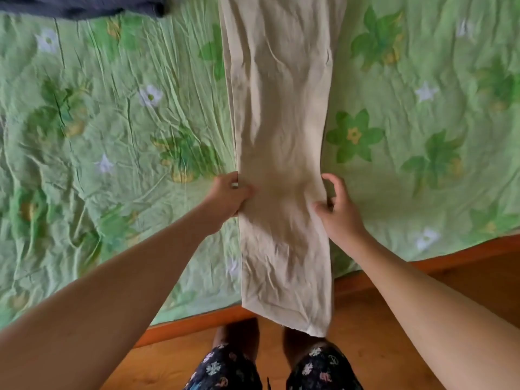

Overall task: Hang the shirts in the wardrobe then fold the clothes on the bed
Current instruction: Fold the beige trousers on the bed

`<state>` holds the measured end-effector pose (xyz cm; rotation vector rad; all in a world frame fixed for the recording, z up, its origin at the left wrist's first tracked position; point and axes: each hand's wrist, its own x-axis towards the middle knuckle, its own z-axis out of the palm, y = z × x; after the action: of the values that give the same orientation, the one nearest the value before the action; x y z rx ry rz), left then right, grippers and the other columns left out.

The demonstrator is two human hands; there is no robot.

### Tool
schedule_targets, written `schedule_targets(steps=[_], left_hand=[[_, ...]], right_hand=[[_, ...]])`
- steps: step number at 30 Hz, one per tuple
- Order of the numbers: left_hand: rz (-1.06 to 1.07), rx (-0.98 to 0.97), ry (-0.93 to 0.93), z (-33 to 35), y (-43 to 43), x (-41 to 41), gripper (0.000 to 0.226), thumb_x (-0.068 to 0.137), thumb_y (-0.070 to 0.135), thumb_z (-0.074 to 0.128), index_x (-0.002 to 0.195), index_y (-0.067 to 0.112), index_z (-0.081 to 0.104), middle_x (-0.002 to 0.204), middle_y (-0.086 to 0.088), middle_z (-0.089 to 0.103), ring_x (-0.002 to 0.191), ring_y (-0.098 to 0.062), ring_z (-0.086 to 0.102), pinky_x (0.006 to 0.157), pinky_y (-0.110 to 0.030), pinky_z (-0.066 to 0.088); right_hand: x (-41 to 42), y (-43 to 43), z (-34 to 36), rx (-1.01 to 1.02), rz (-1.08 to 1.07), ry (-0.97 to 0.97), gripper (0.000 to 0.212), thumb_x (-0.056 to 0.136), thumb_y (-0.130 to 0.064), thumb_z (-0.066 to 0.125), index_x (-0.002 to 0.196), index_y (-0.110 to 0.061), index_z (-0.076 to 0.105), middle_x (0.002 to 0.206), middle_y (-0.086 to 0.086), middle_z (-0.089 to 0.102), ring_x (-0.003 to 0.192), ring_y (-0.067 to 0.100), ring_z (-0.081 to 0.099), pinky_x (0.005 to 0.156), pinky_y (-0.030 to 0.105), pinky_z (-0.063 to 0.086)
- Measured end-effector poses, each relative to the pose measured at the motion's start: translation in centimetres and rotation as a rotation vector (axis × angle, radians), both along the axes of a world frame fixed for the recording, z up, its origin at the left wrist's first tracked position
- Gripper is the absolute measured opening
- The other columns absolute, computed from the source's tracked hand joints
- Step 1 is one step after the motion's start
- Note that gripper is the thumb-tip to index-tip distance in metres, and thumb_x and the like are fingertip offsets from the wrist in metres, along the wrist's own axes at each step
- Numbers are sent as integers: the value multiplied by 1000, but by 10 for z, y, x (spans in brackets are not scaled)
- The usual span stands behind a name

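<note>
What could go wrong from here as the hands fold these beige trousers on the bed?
The near end of the beige trousers overhangs the bed and could slide down to the wooden floor. The left hand and right hand pinch only the side edges, so the stacked legs may shift apart and the fold come out crooked.

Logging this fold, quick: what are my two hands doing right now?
Left hand: gripping the left edge of the beige garment.
Right hand: pinching its right edge.

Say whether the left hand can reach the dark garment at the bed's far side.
Probably not yet: the left hand grips the beige trousers, and the dark garment lies far off across bare bedspread.
</note>
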<state>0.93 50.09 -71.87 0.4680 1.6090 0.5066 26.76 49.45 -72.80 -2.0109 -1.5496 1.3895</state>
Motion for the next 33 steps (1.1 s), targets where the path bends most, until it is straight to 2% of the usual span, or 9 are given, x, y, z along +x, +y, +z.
schedule_targets(steps=[5, 8, 12, 18, 25, 27, 29, 31, 33], left_hand=[[-129, -140, -176, 5, -66, 9, 24, 90, 18, 74, 114, 15, 69, 108, 1, 76, 98, -15, 73, 78, -29, 60], [-31, -152, -194, 13, -84, 15, 26, 88, 18, 75, 113, 12, 71, 111, 0, 76, 107, -19, 71, 94, -37, 56], [-218, -113, -87, 29, -96, 28, 33, 85, 25, 79, 113, 8, 72, 111, -2, 76, 105, -21, 71, 99, -39, 54], [-242, -50, 18, 49, -129, 37, 44, 84, 38, 78, 114, 7, 72, 112, -5, 75, 107, -24, 70, 102, -45, 52], [-116, -156, -162, 44, -199, 38, 26, 95, 21, 67, 119, 12, 67, 112, -5, 75, 104, -24, 71, 88, -39, 57], [-51, -121, -145, 36, -221, 42, 26, 97, 17, 65, 122, 10, 64, 111, -6, 75, 99, -21, 73, 80, -34, 58], [41, -75, -104, 30, -236, 46, 20, 98, 17, 63, 118, 12, 65, 105, -8, 76, 88, -15, 74, 69, -28, 57], [63, -43, -57, 24, -242, 49, 15, 99, 20, 63, 113, 16, 66, 100, -9, 76, 76, -11, 73, 59, -23, 55], [19, 21, -12, 20, -245, 51, 27, 99, 21, 63, 125, 19, 58, 91, -3, 77, 68, -11, 72, 52, -21, 51]], right_hand=[[19, -46, 1, -127, 95, 35, 51, 97, -15, 56, 132, -49, 41, 53, -7, 41, 37, 9, 33, 38, 27, 27], [28, -75, 9, -220, 23, 98, 48, 94, -12, 60, 128, -40, 43, 64, -3, 57, 41, 6, 44, 40, 21, 32], [39, -105, 22, -339, -61, 230, 55, 89, -15, 65, 125, -47, 40, 87, 16, 69, 67, 21, 63, 60, 34, 49], [44, -120, 35, -335, -309, 343, 41, 92, -20, 66, 119, -45, 50, 100, -2, 74, 83, 13, 74, 71, 34, 57], [50, -157, 39, -482, -290, 471, 29, 92, -25, 71, 119, -31, 63, 115, -7, 74, 100, 12, 72, 74, 25, 56], [51, -173, 36, -538, -290, 434, 29, 95, -22, 69, 122, -27, 61, 115, -4, 74, 105, 20, 71, 72, 32, 55], [48, -186, 33, -538, -267, 380, 5, 98, -21, 64, 103, -21, 65, 105, 3, 75, 102, 27, 71, 68, 42, 61], [44, -196, 28, -493, -296, 333, 5, 100, -17, 61, 98, -14, 63, 109, 17, 71, 92, 31, 72, 70, 53, 63], [38, -200, 27, -392, -312, 273, 7, 100, -12, 60, 101, -19, 60, 110, 20, 68, 84, 31, 72, 61, 49, 62]])
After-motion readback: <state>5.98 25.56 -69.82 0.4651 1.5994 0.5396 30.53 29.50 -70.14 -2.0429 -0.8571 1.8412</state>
